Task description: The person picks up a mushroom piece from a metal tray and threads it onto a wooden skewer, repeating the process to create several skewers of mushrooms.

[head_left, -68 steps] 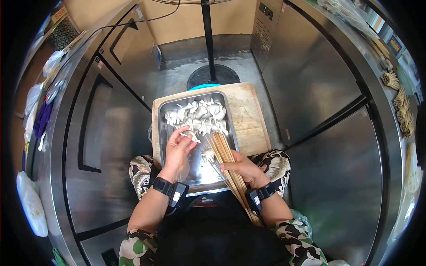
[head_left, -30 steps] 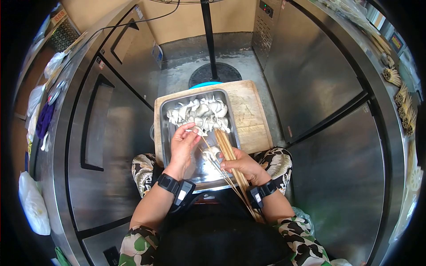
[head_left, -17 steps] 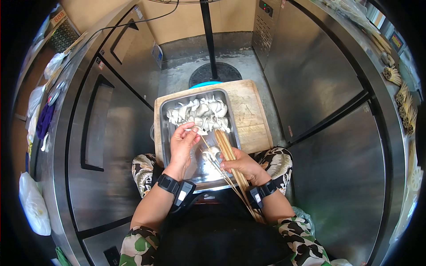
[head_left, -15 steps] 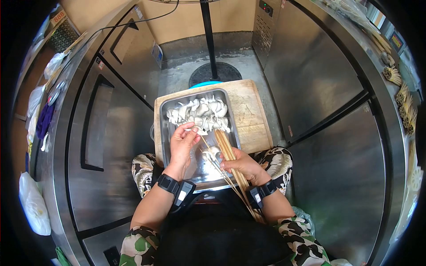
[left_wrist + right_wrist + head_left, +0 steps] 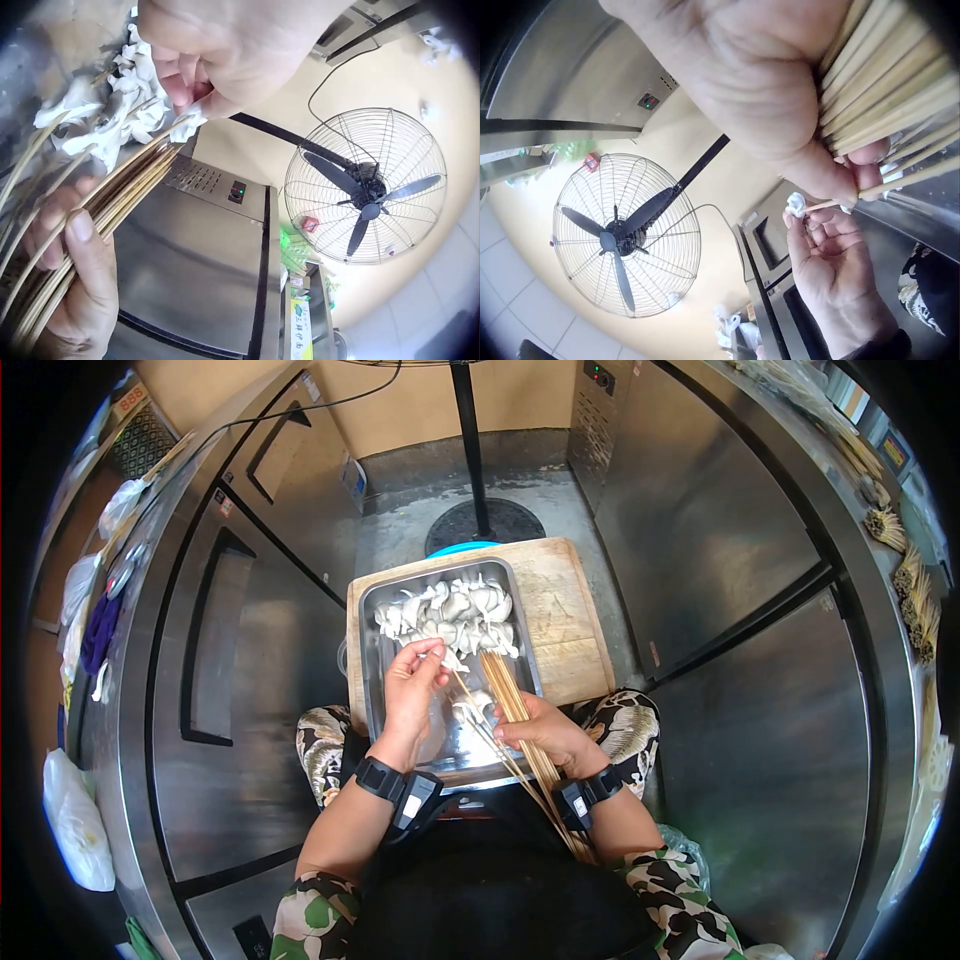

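Note:
My left hand [image 5: 408, 690] pinches a small white oyster mushroom piece [image 5: 453, 660] between thumb and fingers, with a bamboo skewer's tip at it. My right hand [image 5: 548, 735] grips a thick bundle of bamboo skewers [image 5: 512, 695], the thumb lying across them. The skewer at the pinched piece [image 5: 184, 129] stands apart from the bundle, on its left. Two others carry mushroom pieces [image 5: 79, 105] near their tips, seen in the left wrist view. A heap of oyster mushrooms [image 5: 450, 610] fills the far part of the steel tray [image 5: 525, 630] below the hands.
The tray sits on a wooden cutting board [image 5: 565, 620] in front of the person's knees. Steel cabinets [image 5: 735, 550] stand close on both sides. Ahead rises a fan's black pole [image 5: 470, 450]. More skewer bundles [image 5: 912, 605] lie on the right counter.
My left hand has brought the mushroom piece against a separated skewer's tip, and the piece has turned slightly in the fingers. My right hand keeps its grip on the bundle.

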A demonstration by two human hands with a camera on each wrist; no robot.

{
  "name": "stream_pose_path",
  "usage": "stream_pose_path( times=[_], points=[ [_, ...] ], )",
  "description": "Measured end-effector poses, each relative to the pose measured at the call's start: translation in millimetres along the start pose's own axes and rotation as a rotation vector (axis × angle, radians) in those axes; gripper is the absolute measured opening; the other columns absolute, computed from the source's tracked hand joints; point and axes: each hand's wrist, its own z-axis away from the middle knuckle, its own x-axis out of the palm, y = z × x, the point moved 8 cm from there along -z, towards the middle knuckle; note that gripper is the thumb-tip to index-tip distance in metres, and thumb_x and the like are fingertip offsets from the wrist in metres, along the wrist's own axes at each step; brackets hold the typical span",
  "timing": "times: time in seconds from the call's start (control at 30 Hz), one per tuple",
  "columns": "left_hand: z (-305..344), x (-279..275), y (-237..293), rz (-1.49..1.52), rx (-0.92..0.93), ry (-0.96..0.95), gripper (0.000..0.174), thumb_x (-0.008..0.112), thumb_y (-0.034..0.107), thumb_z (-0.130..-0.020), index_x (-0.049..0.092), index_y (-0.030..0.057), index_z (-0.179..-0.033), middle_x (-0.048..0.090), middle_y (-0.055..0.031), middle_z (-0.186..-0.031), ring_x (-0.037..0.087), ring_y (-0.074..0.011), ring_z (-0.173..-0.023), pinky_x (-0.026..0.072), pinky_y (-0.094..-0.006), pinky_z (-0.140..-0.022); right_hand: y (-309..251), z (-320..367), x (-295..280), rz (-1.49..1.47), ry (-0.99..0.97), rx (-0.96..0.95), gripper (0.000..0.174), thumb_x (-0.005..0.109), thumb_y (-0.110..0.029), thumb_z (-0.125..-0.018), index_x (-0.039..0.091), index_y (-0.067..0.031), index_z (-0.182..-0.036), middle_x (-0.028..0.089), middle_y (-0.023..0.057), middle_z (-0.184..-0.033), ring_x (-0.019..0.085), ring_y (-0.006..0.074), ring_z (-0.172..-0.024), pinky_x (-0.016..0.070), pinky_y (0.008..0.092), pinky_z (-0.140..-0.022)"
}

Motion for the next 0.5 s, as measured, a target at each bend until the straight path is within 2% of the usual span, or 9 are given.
stream_pose_path(
  times=[0.23, 0.5],
  points=[
    [6.7, 5.4, 5.7, -0.069, -0.041, 0.003, 0.013, 0.062, 0.01, -0.084, 0.062, 0.0081, -0.096, 0.058, 0.0025, -0.078, 0.053, -0.0051, -0.066, 0.0399, -0.0159, -0.057, -3.1, 3.0, 3.1, -0.006, -0.001, -0.011, 0.029, 0.067, 0.002, -0.072, 0.05, -0.003, -0.095, 0.055, 0.0039, -0.073, 0.049, 0.0079, -0.056, 0.0379, 0.019, -0.05],
    [17.6, 10.1, 8.4, -0.12, -0.074, 0.009, 0.013, 0.062, 0.008, -0.083, 0.062, 0.0048, -0.096, 0.058, 0.0008, -0.071, 0.053, -0.0049, -0.062, 0.0385, -0.0162, -0.052, -6.6, 5.2, 6.0, 0.013, 0.017, -0.034, 0.03, 0.068, 0.003, -0.072, 0.049, -0.0032, -0.095, 0.056, 0.0036, -0.074, 0.049, 0.0073, -0.057, 0.0378, 0.0189, -0.05]
  ],
)
